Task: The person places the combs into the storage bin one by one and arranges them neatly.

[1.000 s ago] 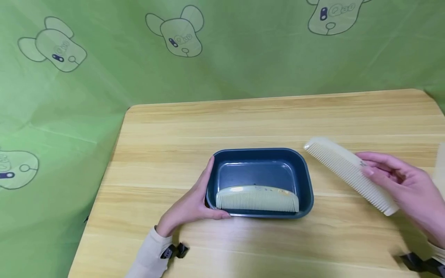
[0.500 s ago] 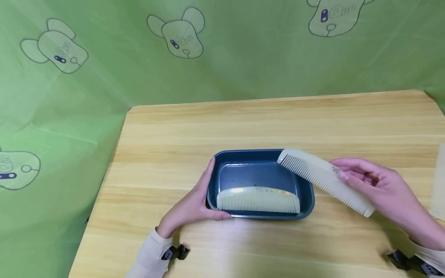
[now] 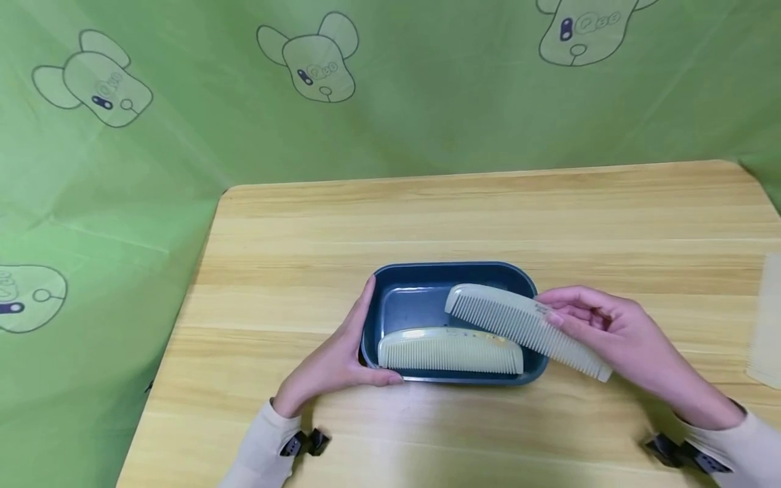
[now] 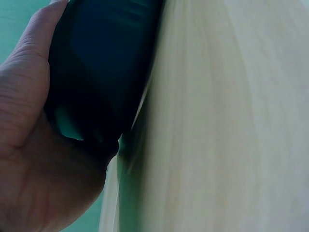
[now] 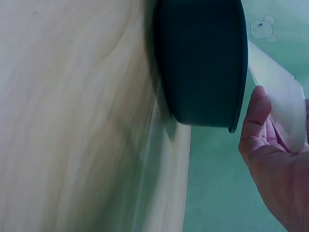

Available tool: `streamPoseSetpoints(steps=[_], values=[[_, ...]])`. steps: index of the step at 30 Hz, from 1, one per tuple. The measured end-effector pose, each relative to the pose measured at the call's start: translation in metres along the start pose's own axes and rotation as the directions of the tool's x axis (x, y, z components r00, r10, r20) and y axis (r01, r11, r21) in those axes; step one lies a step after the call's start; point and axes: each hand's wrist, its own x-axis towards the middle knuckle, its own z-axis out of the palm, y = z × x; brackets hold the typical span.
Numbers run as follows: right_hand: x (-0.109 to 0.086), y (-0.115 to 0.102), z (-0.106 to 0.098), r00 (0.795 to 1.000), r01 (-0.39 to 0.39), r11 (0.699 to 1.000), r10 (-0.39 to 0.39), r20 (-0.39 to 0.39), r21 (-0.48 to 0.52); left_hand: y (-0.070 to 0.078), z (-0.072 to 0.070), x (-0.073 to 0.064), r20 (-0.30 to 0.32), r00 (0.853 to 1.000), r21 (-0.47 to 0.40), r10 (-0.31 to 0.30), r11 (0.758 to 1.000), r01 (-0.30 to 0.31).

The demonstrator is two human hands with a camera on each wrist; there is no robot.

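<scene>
A dark blue rectangular basin [image 3: 415, 305] stands on the table, its left end gripped by my left hand [image 3: 342, 359], thumb along the front wall and fingers on the left side. Inside it, along the front wall, lies a pale comb [image 3: 451, 352] with its teeth toward me. My right hand [image 3: 610, 332] pinches a second pale comb [image 3: 506, 312] by its spine between thumb and fingers. This comb slants over the basin's right rim, its far end above the inside. In the right wrist view the held comb [image 5: 277, 92] is up at rim height beside the basin [image 5: 203, 63].
Another pale comb-like piece [image 3: 765, 325] lies at the table's right edge, partly out of frame. The wooden table [image 3: 293, 271] ends at a green printed cloth [image 3: 427, 122] behind and to the left.
My right hand has carried its comb leftward, from beside the basin to over its right part. The left hand, the basin and the comb in it have stayed put.
</scene>
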Motion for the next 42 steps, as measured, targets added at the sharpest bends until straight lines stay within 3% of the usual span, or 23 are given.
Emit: streamPoseSetpoints(steps=[7,16,22,34,42], values=[[0.009,-0.012,0.011,0.997,0.044,0.999,-0.046,0.063,0.027,0.0,0.0,0.0,-0.005,1.0,0.003,-0.006,1.0,0.006],[0.022,-0.023,0.024,0.993,0.044,0.996,-0.052,0.106,0.075,0.001,0.001,-0.001,-0.008,1.0,-0.002,-0.006,1.0,0.006],[0.031,-0.025,0.031,0.982,0.084,0.991,-0.1,0.161,0.104,0.001,0.0,-0.001,-0.01,1.0,-0.014,-0.001,1.0,0.0],[0.043,-0.03,0.05,0.968,0.079,0.994,-0.095,0.232,0.075,0.001,0.002,-0.001,-0.009,1.0,-0.036,-0.002,0.999,0.002],[0.048,-0.03,0.062,0.96,0.126,0.99,-0.136,0.245,0.055,-0.001,0.001,-0.001,-0.013,1.0,-0.027,0.012,1.0,-0.012]])
